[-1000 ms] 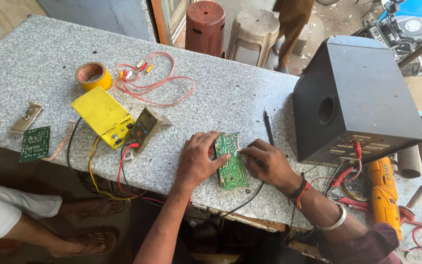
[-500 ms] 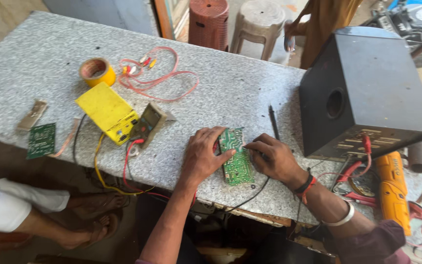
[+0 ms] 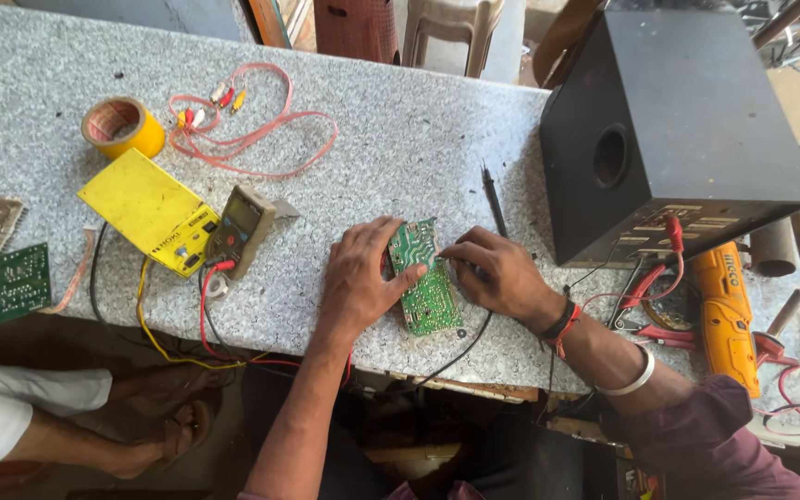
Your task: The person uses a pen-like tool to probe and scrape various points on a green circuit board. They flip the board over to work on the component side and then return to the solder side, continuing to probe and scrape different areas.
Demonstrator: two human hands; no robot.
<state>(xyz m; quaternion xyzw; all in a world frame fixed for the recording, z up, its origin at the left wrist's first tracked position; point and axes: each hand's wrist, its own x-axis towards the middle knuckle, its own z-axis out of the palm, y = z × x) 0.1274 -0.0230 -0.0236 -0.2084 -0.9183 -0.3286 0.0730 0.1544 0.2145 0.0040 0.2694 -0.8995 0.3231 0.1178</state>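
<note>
A green circuit board lies near the front edge of a speckled grey stone table. My left hand rests on the board's left side, thumb across its middle, pinning it down. My right hand touches the board's upper right edge with pinched fingertips; whether something small sits between them is not visible. A thin black wire runs from under the board over the table edge. A black probe lies just behind my right hand.
A black speaker box stands at right, with a yellow power tool and red-handled pliers beside it. At left: a multimeter, yellow box, tape roll, pink cable, another green board. Another person's feet are below.
Both hands stay on the green board. My right fingertips have shifted slightly along its upper right edge. The camera has moved closer and a little to the left.
</note>
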